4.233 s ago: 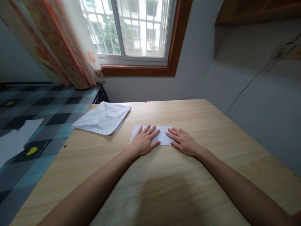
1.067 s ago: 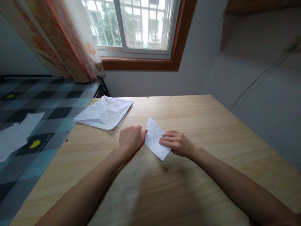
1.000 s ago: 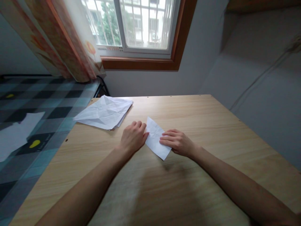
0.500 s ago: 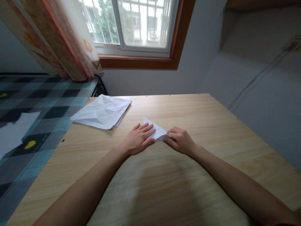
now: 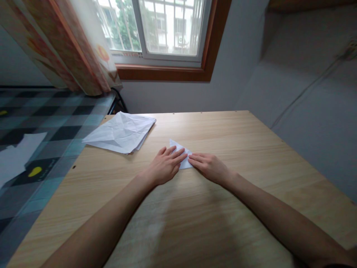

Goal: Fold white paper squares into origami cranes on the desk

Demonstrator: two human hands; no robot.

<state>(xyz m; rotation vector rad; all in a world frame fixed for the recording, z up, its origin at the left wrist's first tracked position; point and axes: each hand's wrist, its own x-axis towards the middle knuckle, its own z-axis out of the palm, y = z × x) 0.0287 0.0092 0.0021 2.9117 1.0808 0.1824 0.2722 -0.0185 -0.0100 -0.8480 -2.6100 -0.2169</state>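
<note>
A small folded piece of white paper point(image 5: 181, 152) lies on the wooden desk point(image 5: 212, 223), showing as a triangle between my hands. My left hand point(image 5: 166, 165) lies flat on its left part with the fingers stretched out. My right hand point(image 5: 210, 167) lies flat on its right part, fingers extended and pressing down. The fingertips of both hands nearly meet over the paper. Most of the paper is hidden beneath them.
A stack of creased white sheets point(image 5: 121, 132) lies at the desk's far left corner. Left of the desk is a bed with a checked cover point(image 5: 41, 130) and a loose white sheet point(image 5: 16, 156). A curtain point(image 5: 69, 48) and window point(image 5: 158, 29) are behind.
The paper went from a flat strip to a tilted piece and then a folded triangle. My right hand, which pinched its corner half a second ago, now lies flat on it.
</note>
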